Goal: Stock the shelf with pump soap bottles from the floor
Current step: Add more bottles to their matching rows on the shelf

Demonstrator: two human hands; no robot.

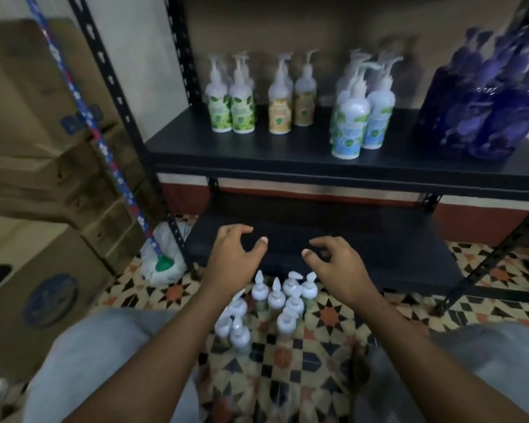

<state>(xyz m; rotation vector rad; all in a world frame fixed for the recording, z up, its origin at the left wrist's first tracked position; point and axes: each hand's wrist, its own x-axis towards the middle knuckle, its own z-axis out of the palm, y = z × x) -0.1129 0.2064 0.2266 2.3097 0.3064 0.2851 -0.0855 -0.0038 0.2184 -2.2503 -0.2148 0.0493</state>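
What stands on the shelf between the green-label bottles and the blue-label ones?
Yellow-label pump bottles stand there, side by side, as the head view shows.

Head-worn wide view, facing forward and down, close above floor (333, 315)

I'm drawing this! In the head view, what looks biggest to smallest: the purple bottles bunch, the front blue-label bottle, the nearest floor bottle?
1. purple bottles
2. blue-label bottle
3. nearest floor bottle
The floor bottle is seen from above, so it looks short.
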